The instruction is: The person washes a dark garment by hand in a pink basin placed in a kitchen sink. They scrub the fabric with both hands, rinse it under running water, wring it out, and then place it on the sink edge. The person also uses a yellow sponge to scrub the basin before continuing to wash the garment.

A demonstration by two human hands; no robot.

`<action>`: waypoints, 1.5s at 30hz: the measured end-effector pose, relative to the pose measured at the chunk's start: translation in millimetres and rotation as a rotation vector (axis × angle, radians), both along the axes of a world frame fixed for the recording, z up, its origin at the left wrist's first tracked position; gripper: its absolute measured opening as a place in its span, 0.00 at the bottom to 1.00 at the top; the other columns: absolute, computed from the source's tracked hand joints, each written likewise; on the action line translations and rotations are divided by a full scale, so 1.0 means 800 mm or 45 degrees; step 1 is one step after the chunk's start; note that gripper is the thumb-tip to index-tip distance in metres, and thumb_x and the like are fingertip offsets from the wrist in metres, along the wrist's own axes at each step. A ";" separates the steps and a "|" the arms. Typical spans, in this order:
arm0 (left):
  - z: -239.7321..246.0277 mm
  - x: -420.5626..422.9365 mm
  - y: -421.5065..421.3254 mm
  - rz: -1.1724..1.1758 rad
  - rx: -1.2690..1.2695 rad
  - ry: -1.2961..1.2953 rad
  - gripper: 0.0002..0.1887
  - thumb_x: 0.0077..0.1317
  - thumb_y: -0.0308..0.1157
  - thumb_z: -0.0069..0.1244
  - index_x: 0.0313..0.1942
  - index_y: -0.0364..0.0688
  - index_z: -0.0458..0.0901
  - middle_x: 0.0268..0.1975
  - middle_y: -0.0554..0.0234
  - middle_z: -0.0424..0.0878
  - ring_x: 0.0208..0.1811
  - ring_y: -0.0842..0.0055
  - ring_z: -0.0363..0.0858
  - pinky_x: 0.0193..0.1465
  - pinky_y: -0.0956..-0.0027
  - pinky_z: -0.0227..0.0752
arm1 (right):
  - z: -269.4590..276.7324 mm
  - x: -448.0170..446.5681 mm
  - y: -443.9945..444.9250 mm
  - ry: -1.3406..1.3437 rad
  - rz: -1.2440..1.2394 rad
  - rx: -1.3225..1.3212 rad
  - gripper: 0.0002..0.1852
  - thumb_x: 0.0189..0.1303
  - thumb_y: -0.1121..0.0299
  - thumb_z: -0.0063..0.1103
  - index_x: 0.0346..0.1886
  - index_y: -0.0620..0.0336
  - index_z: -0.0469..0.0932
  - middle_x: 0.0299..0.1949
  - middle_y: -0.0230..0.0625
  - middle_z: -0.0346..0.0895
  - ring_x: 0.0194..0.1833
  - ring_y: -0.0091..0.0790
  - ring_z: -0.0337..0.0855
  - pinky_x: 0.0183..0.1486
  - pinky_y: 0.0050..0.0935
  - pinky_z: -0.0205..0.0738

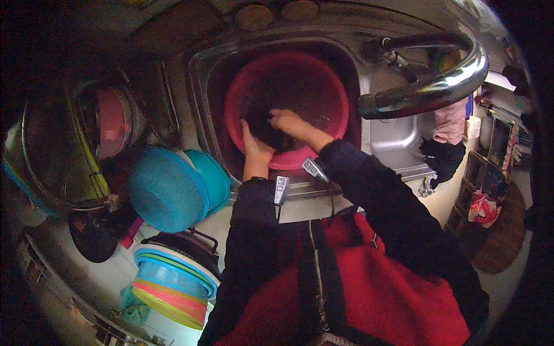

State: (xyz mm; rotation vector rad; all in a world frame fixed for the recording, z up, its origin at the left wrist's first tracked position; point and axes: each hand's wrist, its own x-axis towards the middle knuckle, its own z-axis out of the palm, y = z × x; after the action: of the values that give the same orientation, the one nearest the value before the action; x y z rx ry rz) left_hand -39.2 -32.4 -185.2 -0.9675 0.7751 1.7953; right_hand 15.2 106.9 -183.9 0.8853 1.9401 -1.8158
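A pink-red plastic basin (pixel 342 112) sits inside a metal sink (pixel 201 99) in front of me. Over its near left part, a dark, soft-looking item (pixel 264 127), perhaps cloth, is between my hands; the dim light hides its exact kind. My left hand (pixel 257 149) cups it from the near left, thumb pointing up along its side. From the right, my right hand (pixel 292 125) grips its upper edge with bent fingers. The basin's inside is too dark to tell what else it contains. Both wrists come out of dark sleeves, each with a tag hanging near the cuff.
A curved chrome faucet (pixel 454 91) arches at the right, above a second sink bowl (pixel 394 134). Blue plastic baskets (pixel 169 190) lean left of the basin, with stacked colored baskets (pixel 173 285) nearer me. Pink cloth (pixel 450 123) and a dark cloth (pixel 443 158) hang at the right.
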 end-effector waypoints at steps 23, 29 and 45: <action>0.011 0.013 0.005 -0.108 0.257 0.368 0.16 0.72 0.46 0.41 0.47 0.45 0.77 0.44 0.61 0.81 0.45 0.68 0.81 0.51 0.60 0.75 | 0.134 -0.031 -0.013 0.039 0.150 0.592 0.24 0.53 0.46 0.53 0.34 0.57 0.86 0.31 0.54 0.83 0.36 0.58 0.84 0.43 0.54 0.79; 0.066 0.017 0.017 -0.589 -0.542 0.682 0.27 0.67 0.54 0.53 0.53 0.39 0.78 0.52 0.59 0.82 0.56 0.67 0.78 0.63 0.65 0.67 | 0.092 -0.017 0.078 -0.084 0.092 0.746 0.26 0.59 0.46 0.51 0.47 0.56 0.83 0.44 0.52 0.83 0.46 0.57 0.82 0.48 0.55 0.76; 0.130 0.006 0.020 -1.520 -0.893 1.953 0.40 0.54 0.19 0.51 0.70 0.44 0.60 0.59 0.39 0.74 0.62 0.46 0.71 0.65 0.51 0.65 | 0.040 0.007 0.035 0.394 0.706 0.846 0.37 0.48 0.64 0.67 0.66 0.51 0.69 0.56 0.43 0.77 0.62 0.49 0.72 0.68 0.53 0.57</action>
State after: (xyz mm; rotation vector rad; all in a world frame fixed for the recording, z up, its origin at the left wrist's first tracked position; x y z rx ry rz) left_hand -34.8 -16.3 -80.9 0.7656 2.3122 0.8127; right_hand 21.1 134.5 -151.6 0.1622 2.7022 -1.0367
